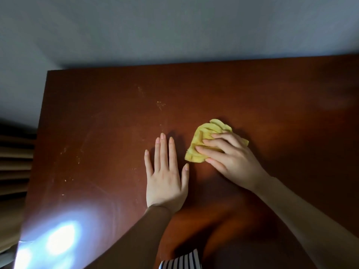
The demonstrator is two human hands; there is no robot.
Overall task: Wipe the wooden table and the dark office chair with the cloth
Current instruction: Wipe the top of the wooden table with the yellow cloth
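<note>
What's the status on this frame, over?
Left hand flat on reddish-brown wooden table. Right hand presses crumpled yellow cloth down. Pale specks left of hands.

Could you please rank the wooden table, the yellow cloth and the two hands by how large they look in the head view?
1. wooden table, by far the largest.
2. left hand and right hand: too alike to rank.
3. yellow cloth, smallest as seen, though the right hand covers part of it.
</note>
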